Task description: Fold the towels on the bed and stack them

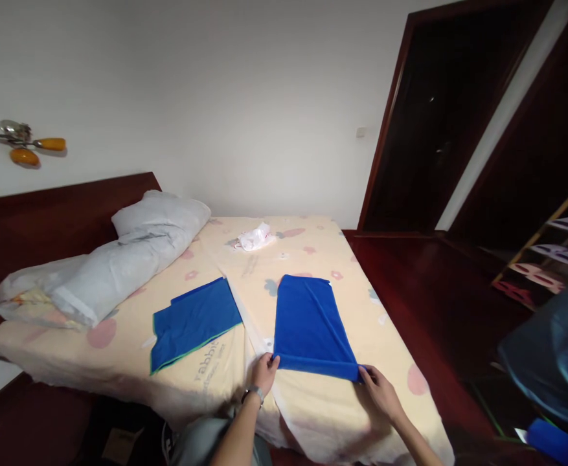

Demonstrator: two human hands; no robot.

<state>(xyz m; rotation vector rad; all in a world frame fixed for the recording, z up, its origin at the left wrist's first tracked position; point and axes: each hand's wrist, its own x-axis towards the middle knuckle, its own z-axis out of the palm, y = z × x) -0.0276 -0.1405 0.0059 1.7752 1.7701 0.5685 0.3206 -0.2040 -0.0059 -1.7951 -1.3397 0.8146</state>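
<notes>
Across a pale-yellow, flower-patterned bed sheet point(332, 408) lies a bright-blue rectangular cloth point(307, 317), its near edge turned over; the left hand point(265, 374) and right hand point(381, 391) pinch its near corners, best kept level and evenly taut.

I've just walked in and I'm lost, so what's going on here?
A person's left hand and right hand pinch the near corners of a blue cloth on a bed. Its near edge is turned over in a band; the rest lies flat. A green-edged cloth lies to its left, untouched.
</notes>
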